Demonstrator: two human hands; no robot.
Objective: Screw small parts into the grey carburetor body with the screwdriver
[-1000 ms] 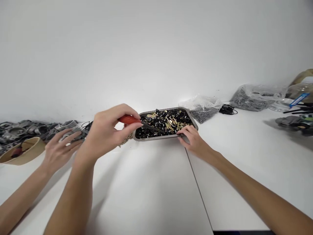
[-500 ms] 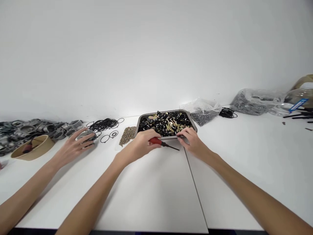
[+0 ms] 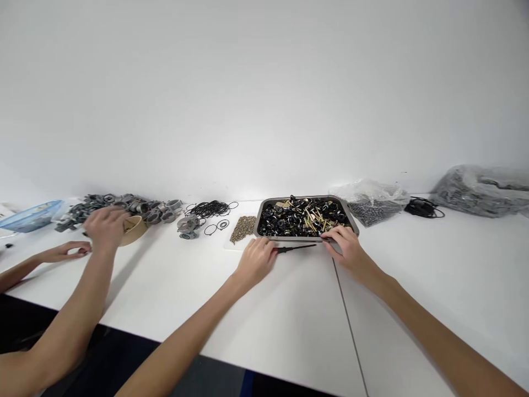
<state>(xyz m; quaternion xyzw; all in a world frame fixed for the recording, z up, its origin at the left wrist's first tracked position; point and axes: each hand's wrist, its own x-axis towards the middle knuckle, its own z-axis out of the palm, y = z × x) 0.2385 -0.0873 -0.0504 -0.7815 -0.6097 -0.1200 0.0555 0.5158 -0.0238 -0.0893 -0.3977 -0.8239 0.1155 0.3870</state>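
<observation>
My left hand (image 3: 257,259) is wrapped round the handle of a screwdriver (image 3: 294,248), whose dark shaft points right along the front of a metal tray (image 3: 262,208). Black and brass-coloured parts (image 3: 308,215) fill the tray. At its front right corner, my right hand (image 3: 345,242) touches the rim, with fingers bent; whether they pinch a small part cannot be made out. Small brass-coloured pieces (image 3: 243,228) lie just left of the tray.
Black rings (image 3: 210,209), a grey metal part (image 3: 188,226), a beige bowl (image 3: 134,230) and heaped grey castings (image 3: 91,207) lie left. Another person's hands (image 3: 105,226) are there. Plastic bags (image 3: 374,207) and black cord (image 3: 422,207) stand right.
The view has swung left, showing a blue basket and another hand. The other person's near hand has left the grey part for the bowl. My left hand has turned over the screwdriver handle.
</observation>
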